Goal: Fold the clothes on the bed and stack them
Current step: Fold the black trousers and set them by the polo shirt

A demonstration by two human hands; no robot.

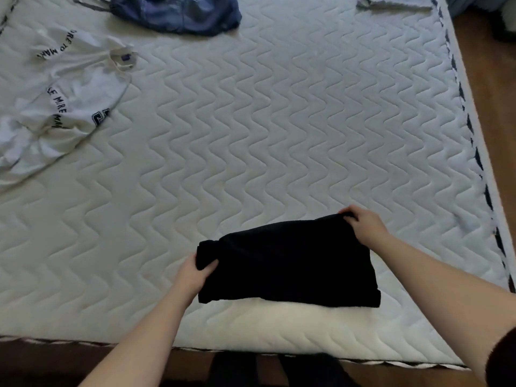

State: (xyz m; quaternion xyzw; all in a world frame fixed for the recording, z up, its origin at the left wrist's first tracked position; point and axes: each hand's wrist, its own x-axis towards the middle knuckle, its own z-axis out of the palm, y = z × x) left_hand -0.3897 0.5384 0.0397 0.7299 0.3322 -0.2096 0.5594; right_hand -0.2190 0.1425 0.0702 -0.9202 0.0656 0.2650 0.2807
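both hands [195, 272] [363, 223] grip black garment [287, 263], mostly folded on bed [251, 135]; white shirt [69, 107], blue garment [178, 12] unfolded; no stack yet.

- One black folded fabric garment [290, 263], near edge of bed.
- One white crumpled T-shirt with black lettering [64, 107], far left.
- One blue denim-like garment [178, 12], bunched, top edge, partly cut off.
- One pale grey-white cloth item [391, 1], top right, mostly out of frame; kind not discernible.
- One white quilted mattress with wavy stitching [265, 121].
- Two bare hands: left hand [195, 272], right hand [363, 227].
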